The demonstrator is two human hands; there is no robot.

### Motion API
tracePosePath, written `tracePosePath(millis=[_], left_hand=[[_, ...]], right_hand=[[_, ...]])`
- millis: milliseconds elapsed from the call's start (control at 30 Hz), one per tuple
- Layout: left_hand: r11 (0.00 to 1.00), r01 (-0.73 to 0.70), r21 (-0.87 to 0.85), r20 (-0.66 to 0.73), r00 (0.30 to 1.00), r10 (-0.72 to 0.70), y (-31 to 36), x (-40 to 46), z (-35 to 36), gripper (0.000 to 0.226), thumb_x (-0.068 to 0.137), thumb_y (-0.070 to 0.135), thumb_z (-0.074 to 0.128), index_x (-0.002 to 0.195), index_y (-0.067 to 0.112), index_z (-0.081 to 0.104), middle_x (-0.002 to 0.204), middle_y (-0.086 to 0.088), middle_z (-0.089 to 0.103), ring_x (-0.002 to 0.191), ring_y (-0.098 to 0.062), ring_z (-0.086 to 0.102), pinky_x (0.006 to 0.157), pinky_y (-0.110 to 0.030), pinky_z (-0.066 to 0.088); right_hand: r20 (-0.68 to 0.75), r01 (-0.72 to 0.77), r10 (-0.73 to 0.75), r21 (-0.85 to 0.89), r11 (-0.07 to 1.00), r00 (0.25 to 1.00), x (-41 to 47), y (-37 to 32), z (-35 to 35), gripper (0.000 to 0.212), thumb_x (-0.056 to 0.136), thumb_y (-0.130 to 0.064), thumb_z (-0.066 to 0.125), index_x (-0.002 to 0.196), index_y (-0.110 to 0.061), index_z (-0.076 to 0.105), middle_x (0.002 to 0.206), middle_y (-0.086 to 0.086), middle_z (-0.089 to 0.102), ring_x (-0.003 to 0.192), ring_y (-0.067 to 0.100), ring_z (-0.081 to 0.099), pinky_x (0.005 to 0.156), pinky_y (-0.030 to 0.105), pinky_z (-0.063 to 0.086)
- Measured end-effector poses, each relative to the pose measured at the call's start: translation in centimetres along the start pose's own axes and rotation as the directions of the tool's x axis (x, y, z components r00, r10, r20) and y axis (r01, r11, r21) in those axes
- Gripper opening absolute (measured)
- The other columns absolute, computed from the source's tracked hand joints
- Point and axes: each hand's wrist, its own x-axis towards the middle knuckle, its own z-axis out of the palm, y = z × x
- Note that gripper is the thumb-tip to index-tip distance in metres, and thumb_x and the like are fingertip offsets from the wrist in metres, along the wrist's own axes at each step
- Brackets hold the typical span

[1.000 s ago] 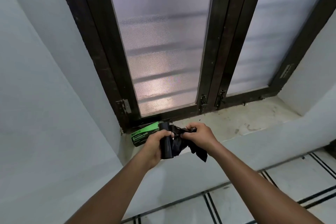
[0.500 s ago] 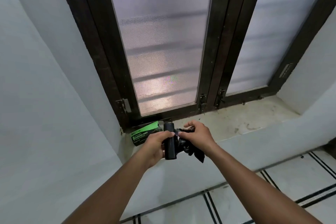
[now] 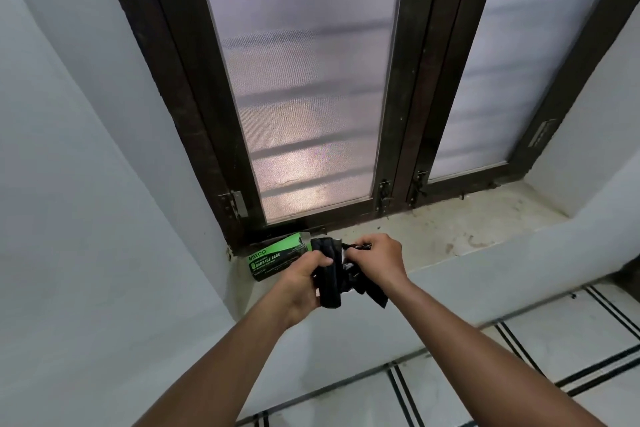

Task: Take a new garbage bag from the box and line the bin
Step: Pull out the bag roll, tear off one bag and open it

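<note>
The left hand (image 3: 304, 282) has its fingers curled round the roll (image 3: 328, 274), held upright, while the right hand (image 3: 375, 262) pinches the loose bag (image 3: 372, 291) just right of it. The bag's free end hangs down. Behind them the box (image 3: 277, 258) lies on the sill (image 3: 467, 229); no bin is in view.

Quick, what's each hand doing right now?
Left hand: grips the black bag roll.
Right hand: pinches the loose bag end pulled from that roll.

Single head view, looking forward-down, near window sill (image 3: 450, 236).
</note>
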Motion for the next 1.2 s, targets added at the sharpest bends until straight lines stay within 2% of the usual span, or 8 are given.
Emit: tracePosePath(millis=[200,300,500,633,833,933,1100,1200], left_hand=[[0.996,-0.094,-0.003,0.001,0.996,0.094,0.6,0.2,0.2,0.026,0.095,0.018,0.065,0.121,0.018,0.067,0.120,-0.017,0.070,0.110,-0.039,0.066,0.084,-0.054,0.060],[0.984,-0.123,0.131,-0.021,0.992,0.126,0.9,0.2,-0.1,0.025,0.097,0.024,0.065,0.121,0.029,0.066,0.122,-0.012,0.071,0.109,-0.038,0.068,0.088,-0.057,0.059],[0.967,-0.148,0.206,-0.068,0.984,0.165,1.0,0.3,0.8,0.028,0.098,0.026,0.065,0.125,0.032,0.060,0.121,-0.013,0.069,0.107,-0.035,0.070,0.081,-0.060,0.061],[0.982,-0.190,-0.021,-0.145,0.972,0.185,0.9,1.0,1.3,0.028,0.101,0.020,0.062,0.128,0.020,0.057,0.125,-0.022,0.065,0.111,-0.044,0.067,0.077,-0.071,0.057],[0.913,-0.211,-0.349,-0.229,0.964,0.135,1.9,1.7,2.0,0.027,0.105,0.018,0.053,0.129,0.007,0.047,0.128,-0.026,0.057,0.106,-0.045,0.064,0.065,-0.062,0.060],[0.914,-0.195,-0.355,-0.235,0.965,0.115,2.2,1.8,1.0,0.031,0.106,0.019,0.053,0.134,0.009,0.045,0.131,-0.023,0.056,0.113,-0.044,0.062,0.067,-0.062,0.060],[0.992,-0.091,-0.085,-0.248,0.967,0.068,1.9,1.9,0.5,0.031,0.102,0.027,0.059,0.130,0.015,0.051,0.127,-0.018,0.061,0.115,-0.039,0.062,0.069,-0.056,0.062],[0.999,-0.031,0.018,-0.256,0.966,0.035,1.8,2.0,0.5,0.036,0.099,0.026,0.063,0.129,0.012,0.052,0.123,-0.019,0.062,0.111,-0.038,0.063,0.068,-0.051,0.063]], right_hand=[[0.345,-0.196,0.059,0.379,0.904,0.937,0.3,0.8,-1.5,0.034,0.081,-0.028,0.085,0.094,0.001,0.073,0.082,0.021,0.073,0.068,0.039,0.073,0.055,0.045,0.060],[0.519,-0.215,0.028,0.305,0.928,0.854,0.4,0.8,-2.6,0.035,0.078,-0.018,0.088,0.104,0.000,0.073,0.092,0.023,0.075,0.079,0.041,0.074,0.061,0.043,0.060],[0.299,0.024,0.030,-0.177,0.984,0.954,0.5,0.6,-1.3,0.006,0.086,-0.018,0.074,0.085,-0.023,0.070,0.088,-0.001,0.072,0.085,0.019,0.069,0.073,0.028,0.054],[0.200,-0.255,0.218,0.184,0.949,0.955,0.5,0.7,0.1,0.019,0.090,-0.006,0.063,0.083,-0.016,0.078,0.087,0.008,0.076,0.078,0.025,0.072,0.066,0.033,0.060],[0.336,-0.540,0.533,0.791,0.288,0.776,2.0,1.2,0.5,0.026,0.096,0.003,0.048,0.073,-0.004,0.057,0.045,0.007,0.055,0.032,0.016,0.053,0.034,0.018,0.043],[0.302,-0.526,0.558,0.797,0.297,0.773,2.8,2.2,-0.5,0.019,0.097,0.004,0.041,0.097,-0.002,0.059,0.060,0.010,0.059,0.038,0.019,0.058,0.036,0.022,0.046],[0.366,-0.479,0.398,0.846,0.234,0.841,2.9,2.6,-0.9,0.028,0.053,0.003,0.042,0.079,-0.006,0.042,0.099,0.019,0.048,0.088,0.040,0.052,0.079,0.046,0.053],[0.357,-0.480,0.348,0.787,0.388,0.867,4.0,2.8,0.0,0.045,0.055,0.020,0.035,0.097,0.009,0.050,0.115,0.029,0.050,0.086,0.048,0.054,0.074,0.054,0.057]])
